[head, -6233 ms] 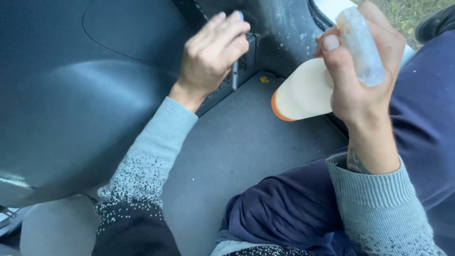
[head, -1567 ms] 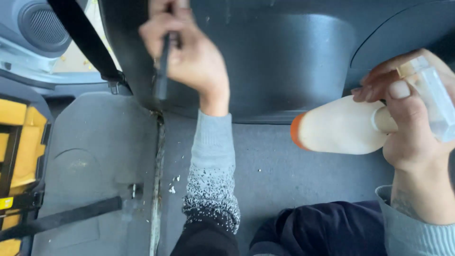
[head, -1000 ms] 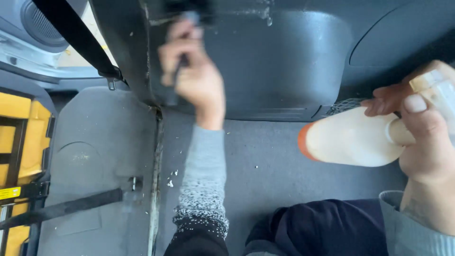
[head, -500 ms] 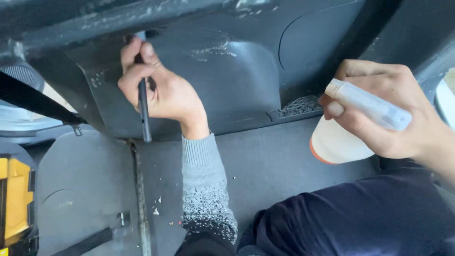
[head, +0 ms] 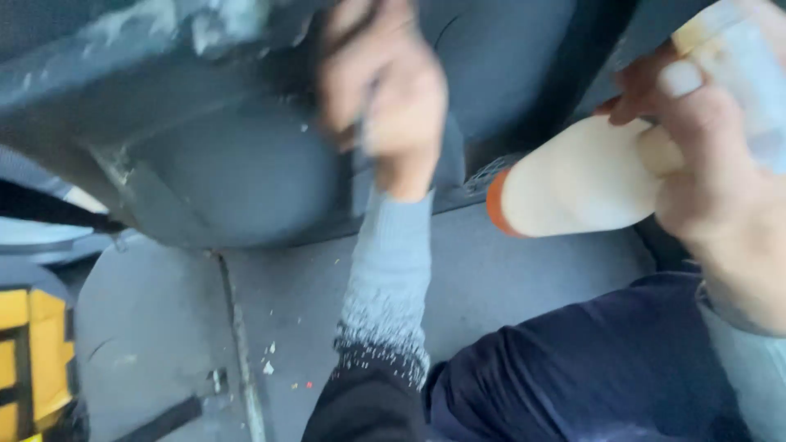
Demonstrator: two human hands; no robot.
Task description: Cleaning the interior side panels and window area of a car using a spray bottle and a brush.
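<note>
Up against the dark plastic panel [head: 221, 172], the blurred left hand [head: 385, 90] grips a thin dark tool [head: 361, 135], while the right hand [head: 704, 155] clasps a pale spray bottle [head: 573, 176].

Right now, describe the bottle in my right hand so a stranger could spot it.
Start at the dark grey moulded panel across the top, then go right. The right hand holds a cream plastic spray bottle on its side. Its orange base rim sets it apart from the grey around it.

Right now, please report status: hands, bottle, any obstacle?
Left hand blurred, grip shut on thin dark tool against dark panel. Right hand grips spray bottle. Crumbs on floor.
</note>
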